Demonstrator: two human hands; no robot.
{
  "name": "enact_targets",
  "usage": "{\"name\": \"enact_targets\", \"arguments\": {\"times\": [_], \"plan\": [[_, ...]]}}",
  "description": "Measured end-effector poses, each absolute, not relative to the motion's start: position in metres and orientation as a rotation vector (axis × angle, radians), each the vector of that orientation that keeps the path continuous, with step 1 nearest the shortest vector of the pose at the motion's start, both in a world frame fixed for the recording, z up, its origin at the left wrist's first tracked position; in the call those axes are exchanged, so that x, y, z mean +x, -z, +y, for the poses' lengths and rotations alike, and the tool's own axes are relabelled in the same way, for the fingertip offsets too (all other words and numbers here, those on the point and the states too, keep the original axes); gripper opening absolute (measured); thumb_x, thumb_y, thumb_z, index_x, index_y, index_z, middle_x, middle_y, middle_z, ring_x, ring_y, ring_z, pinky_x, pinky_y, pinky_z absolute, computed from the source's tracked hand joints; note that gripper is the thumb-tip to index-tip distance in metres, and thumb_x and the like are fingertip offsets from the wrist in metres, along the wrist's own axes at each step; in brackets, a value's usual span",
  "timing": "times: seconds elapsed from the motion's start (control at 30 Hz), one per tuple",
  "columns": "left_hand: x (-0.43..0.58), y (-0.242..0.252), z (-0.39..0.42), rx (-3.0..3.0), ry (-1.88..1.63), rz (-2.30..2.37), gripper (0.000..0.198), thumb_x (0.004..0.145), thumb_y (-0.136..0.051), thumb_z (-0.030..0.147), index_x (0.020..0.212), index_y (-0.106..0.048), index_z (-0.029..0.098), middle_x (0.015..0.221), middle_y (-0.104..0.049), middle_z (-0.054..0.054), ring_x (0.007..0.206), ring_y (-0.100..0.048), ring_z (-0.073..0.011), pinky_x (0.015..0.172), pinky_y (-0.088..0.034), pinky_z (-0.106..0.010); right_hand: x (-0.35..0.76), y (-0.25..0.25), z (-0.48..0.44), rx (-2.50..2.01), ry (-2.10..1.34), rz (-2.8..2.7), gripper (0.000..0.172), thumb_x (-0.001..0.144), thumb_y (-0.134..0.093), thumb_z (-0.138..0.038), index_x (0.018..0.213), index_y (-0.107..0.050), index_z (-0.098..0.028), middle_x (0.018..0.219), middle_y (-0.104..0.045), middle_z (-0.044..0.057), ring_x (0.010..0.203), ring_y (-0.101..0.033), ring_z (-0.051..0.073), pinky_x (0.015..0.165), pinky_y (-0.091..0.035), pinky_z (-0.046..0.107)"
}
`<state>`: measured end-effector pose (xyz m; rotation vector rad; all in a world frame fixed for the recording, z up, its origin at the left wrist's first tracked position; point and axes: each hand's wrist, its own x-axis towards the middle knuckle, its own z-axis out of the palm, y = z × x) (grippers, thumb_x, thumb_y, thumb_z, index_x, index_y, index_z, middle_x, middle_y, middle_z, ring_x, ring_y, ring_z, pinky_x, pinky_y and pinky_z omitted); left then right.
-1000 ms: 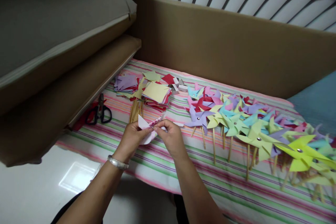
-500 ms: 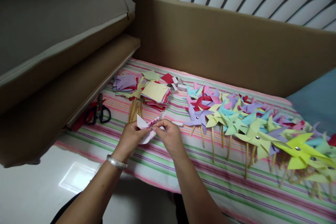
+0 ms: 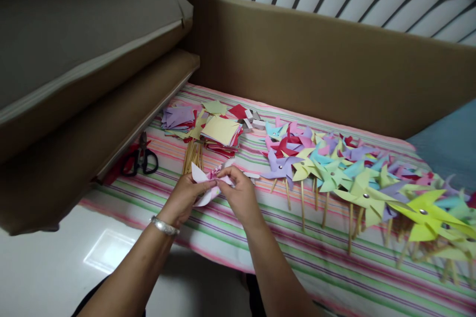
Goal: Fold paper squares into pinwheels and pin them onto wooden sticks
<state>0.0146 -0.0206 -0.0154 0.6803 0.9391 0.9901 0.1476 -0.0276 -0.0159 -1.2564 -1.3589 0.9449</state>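
Observation:
A white and pink paper pinwheel (image 3: 201, 175) is held between both hands, its blades bent in toward the middle. My left hand (image 3: 187, 195) pinches it from the left, thumb across the centre. From the right, my right hand (image 3: 240, 192) has thumb and fingers closed at the same centre. What lies under the fingertips is hidden. Just beyond the hands is a bundle of wooden sticks (image 3: 191, 155). Behind it sits a stack of square paper sheets (image 3: 222, 131), pale yellow on top, with a pile of cut purple and other paper (image 3: 177, 117) to its left.
Many finished pinwheels (image 3: 366, 196) on sticks spread over the right side of the striped cloth (image 3: 223, 237). Scissors (image 3: 140, 158) lie at the left beside large brown cushions (image 3: 111, 99). Small white boxes (image 3: 254, 120) stand behind the paper, before a brown panel (image 3: 297, 64).
The pinwheel has turned slightly in my hands and its blades sit a little differently. Both hands remain at nearly the same place, still pinching its centre.

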Motion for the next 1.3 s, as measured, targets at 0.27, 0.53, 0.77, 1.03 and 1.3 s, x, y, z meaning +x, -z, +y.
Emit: {"name": "enact_targets", "arguments": {"times": [0.27,0.53,0.77,1.03,1.3], "plan": [[-0.012,0.004,-0.010,0.575,-1.145,1.051,0.021,0.052,-0.079,0.019,0.067,-0.067,0.012,0.058,-0.065,-0.001,0.053,-0.058,-0.0115,0.048,-0.042,-0.020,0.159,0.014,-0.025,-1.277,-0.975,-1.338,0.011,0.074,-0.058,-0.022,0.085,-0.061,-0.020,0.089,-0.066,0.003,0.087,-0.061,0.018,0.084,-0.044,0.033],[-0.072,0.002,0.006,0.433,-1.502,1.039,0.018,0.053,-0.076,0.007,0.065,-0.064,0.013,0.067,-0.065,-0.001,0.062,-0.061,-0.0116,0.051,-0.046,-0.018,0.141,0.035,-0.025,-1.542,-0.814,-1.589,0.015,0.076,-0.053,-0.019,0.084,-0.066,-0.019,0.087,-0.069,0.005,0.082,-0.063,0.017,0.079,-0.045,0.031],[-0.075,0.001,0.000,0.405,-1.523,1.037,0.020,0.049,-0.078,0.008,0.057,-0.060,0.012,0.057,-0.061,0.001,0.050,-0.055,-0.0087,0.046,-0.044,-0.019,0.106,0.037,-0.032,-2.052,-0.448,-1.886,0.021,0.078,-0.055,-0.039,0.078,-0.066,-0.021,0.081,-0.068,0.006,0.080,-0.062,0.022,0.065,-0.042,0.029],[-0.080,0.003,-0.004,0.500,-1.438,1.020,0.025,0.049,-0.080,0.013,0.070,-0.067,0.012,0.066,-0.066,-0.001,0.056,-0.059,-0.0098,0.050,-0.045,-0.018,0.114,0.025,-0.027,-2.277,-0.592,-1.953,0.019,0.077,-0.052,-0.033,0.076,-0.067,-0.022,0.078,-0.069,0.006,0.073,-0.063,0.021,0.055,-0.035,0.027],[-0.069,-0.001,-0.005,0.551,-1.410,0.980,0.024,0.048,-0.081,0.014,0.068,-0.067,0.013,0.069,-0.068,-0.001,0.068,-0.063,-0.0132,0.064,-0.049,-0.021,0.158,0.008,-0.033,-2.179,-0.699,-1.975,0.022,0.075,-0.057,-0.034,0.059,-0.066,-0.022,0.064,-0.068,0.005,0.061,-0.059,0.018,0.052,-0.032,0.027]]}}
